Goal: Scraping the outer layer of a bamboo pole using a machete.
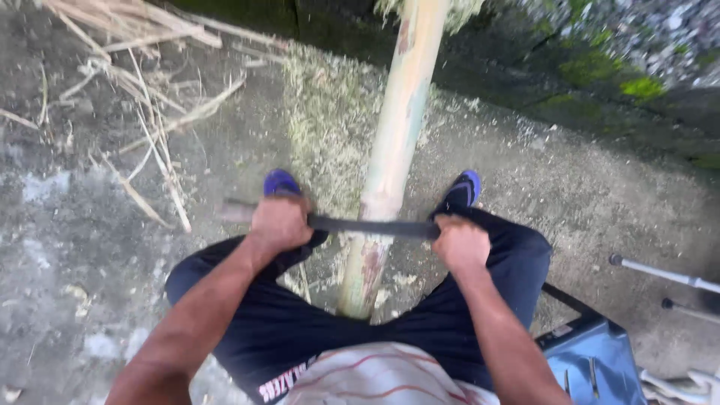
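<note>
— What's in the hands?

— One tool: a long dark blade, held crosswise. Left hand clenched around one end, where a blurred pale stub sticks out past the fist. Right hand clenched around the other end. Both fists are tight, knuckles up.

— And under the blade?

— One bamboo pole, pale yellow-green with brownish patches. It runs from between the person's knees up and away toward the mossy wall. The blade lies across it, touching it just below a node. The near end of the pole sits between the thighs.

— The person?

— Seated, dark trousers, striped shirt, blue shoes: one just above the left hand, the other above the right. Feet are either side of the pole.

— The ground?

— Concrete floor, grey and patchy. Fine pale shavings are spread left of the pole. Dry strips lie scattered at upper left, well apart from the hands.

— Anything else?

— A blue box at lower right, near the right forearm. Two thin metal rods beyond it, by the right edge. What they belong to, I cannot tell.
</note>
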